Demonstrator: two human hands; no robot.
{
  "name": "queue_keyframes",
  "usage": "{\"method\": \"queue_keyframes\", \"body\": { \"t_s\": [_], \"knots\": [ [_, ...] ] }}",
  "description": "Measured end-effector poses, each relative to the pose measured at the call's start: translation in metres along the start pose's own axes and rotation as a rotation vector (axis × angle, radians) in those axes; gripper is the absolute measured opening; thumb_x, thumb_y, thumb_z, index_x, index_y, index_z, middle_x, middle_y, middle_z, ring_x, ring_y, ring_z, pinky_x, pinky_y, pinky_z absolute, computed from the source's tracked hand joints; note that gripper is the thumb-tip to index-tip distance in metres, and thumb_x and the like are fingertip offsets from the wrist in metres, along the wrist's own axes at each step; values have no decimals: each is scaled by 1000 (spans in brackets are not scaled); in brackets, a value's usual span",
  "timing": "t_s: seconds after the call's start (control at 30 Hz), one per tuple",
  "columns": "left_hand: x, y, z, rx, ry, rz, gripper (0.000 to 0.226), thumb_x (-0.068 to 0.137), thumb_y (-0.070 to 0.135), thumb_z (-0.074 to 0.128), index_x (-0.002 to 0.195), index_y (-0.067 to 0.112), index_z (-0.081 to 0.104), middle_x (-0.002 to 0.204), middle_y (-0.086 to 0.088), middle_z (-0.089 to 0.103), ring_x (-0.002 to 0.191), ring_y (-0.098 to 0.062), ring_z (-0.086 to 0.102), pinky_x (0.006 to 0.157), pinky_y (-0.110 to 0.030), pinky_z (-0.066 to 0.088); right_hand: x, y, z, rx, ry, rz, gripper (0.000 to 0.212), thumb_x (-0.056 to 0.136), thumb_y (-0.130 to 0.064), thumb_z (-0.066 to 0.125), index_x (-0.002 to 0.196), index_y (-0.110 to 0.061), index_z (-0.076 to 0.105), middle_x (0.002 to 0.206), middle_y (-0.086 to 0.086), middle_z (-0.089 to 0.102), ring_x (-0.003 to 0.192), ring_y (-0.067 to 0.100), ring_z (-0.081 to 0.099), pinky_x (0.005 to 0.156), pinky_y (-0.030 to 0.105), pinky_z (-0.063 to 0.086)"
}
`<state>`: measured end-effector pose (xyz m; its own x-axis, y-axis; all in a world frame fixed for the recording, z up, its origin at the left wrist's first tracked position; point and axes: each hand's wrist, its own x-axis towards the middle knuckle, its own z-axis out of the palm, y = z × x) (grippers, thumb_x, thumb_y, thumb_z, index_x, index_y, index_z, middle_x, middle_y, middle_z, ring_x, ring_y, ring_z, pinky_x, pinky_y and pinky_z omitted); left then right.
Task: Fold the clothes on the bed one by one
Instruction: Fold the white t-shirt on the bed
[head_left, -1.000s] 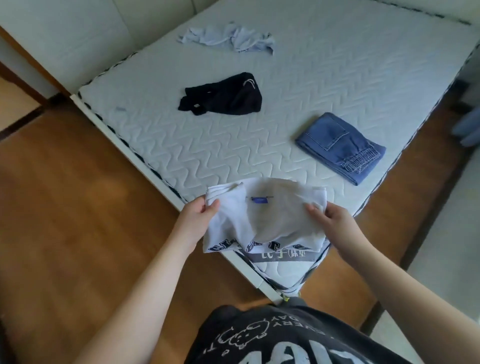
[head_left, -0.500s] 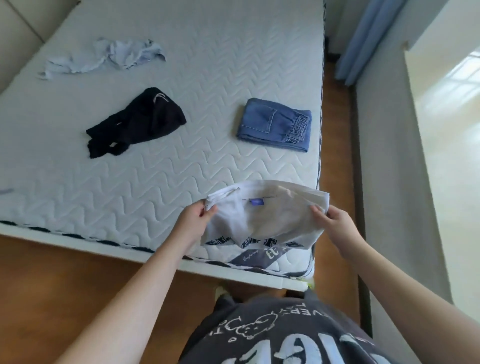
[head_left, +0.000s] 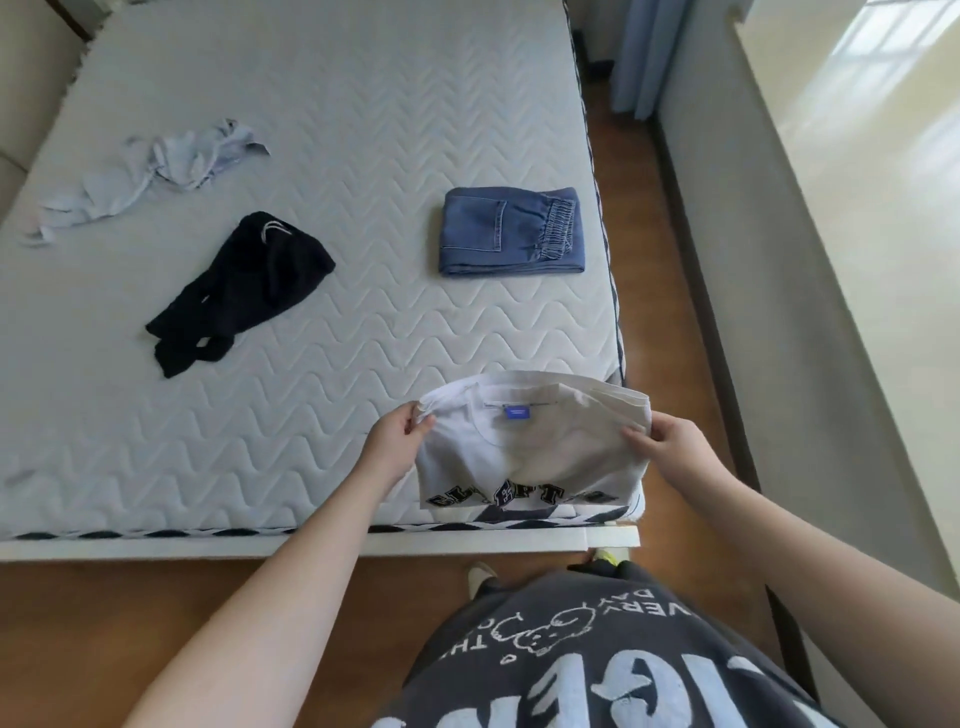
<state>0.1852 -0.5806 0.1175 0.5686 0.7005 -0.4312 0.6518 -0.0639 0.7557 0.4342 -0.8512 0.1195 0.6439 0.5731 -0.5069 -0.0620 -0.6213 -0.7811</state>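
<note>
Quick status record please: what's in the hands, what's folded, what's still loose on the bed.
in hands: white shirt, held over the bed's near right corner
left hand: grips the shirt's left edge
right hand: grips the shirt's right edge
folded: jeans, flat near the right edge of the bed
loose: black garment, mid-bed; pale blue garment, far left

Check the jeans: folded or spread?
Folded. The jeans lie as a compact rectangle with stacked layers along the near edge, on the mattress.
</note>
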Motion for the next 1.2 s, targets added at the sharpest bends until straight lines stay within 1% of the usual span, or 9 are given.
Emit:
{"method": "queue_keyframes", "body": {
  "t_s": [0.1,0.17,0.3,0.5,0.6,0.83,0.97,1.1,1.2],
  "knots": [
    [-3,3,11,-4,50,-35,11,98,24,57,103,24,67,100,1,73,100,-21,65,89,-34,48,11,6,-6,19,-41,5,8,92,-27,67,91,-25,75,85,-6,76,74,3,67,66,19,53],
    [-3,5,18,-14,85,-73,14,99,26,55,107,26,67,102,5,72,101,-17,64,86,-32,47,25,6,-10,33,-62,22,10,92,-29,68,91,-21,75,89,2,76,76,11,66,73,32,54],
    [2,4,33,-1,116,-146,20,99,25,54,113,16,66,105,1,71,101,-20,64,86,-31,48,48,6,-10,65,-89,63,15,91,-30,69,94,-17,75,94,10,75,81,17,65,87,45,54],
    [55,-12,38,-16,177,-135,15,98,27,56,104,19,68,94,6,72,92,-17,65,76,-26,45,94,1,-3,34,-30,88,13,92,-29,68,91,-18,75,85,3,74,74,15,60,68,33,46],
    [108,-18,33,9,173,-95,15,98,24,57,106,17,68,94,5,71,91,-18,64,75,-26,44,126,3,3,56,28,78,12,93,-23,66,92,-30,75,85,-7,75,77,10,65,75,32,52],
    [217,-25,40,-9,71,-122,20,99,24,55,110,14,67,102,-6,71,96,-21,63,83,-32,47,219,19,24,171,139,115,24,95,-15,62,87,-32,76,88,-6,74,82,14,63,80,35,50],
    [268,-36,52,2,49,-130,18,99,21,55,106,9,66,103,-14,71,91,-20,61,82,-33,47,274,40,33,130,173,124,12,94,-19,62,90,-20,74,82,-4,66,76,11,56,71,32,46],
    [316,-49,56,-31,82,-130,9,98,18,57,101,17,65,102,-11,71,92,-23,63,83,-36,48,328,50,31,90,231,128,16,92,-22,64,89,-7,69,77,4,59,72,16,49,66,33,39],
    [354,-59,54,-70,93,-87,9,98,18,57,94,24,63,99,-5,71,91,-21,63,86,-36,48,365,54,27,114,274,80,9,91,-23,67,86,-19,74,75,-4,66,67,10,56,61,28,47]
  ]
}}
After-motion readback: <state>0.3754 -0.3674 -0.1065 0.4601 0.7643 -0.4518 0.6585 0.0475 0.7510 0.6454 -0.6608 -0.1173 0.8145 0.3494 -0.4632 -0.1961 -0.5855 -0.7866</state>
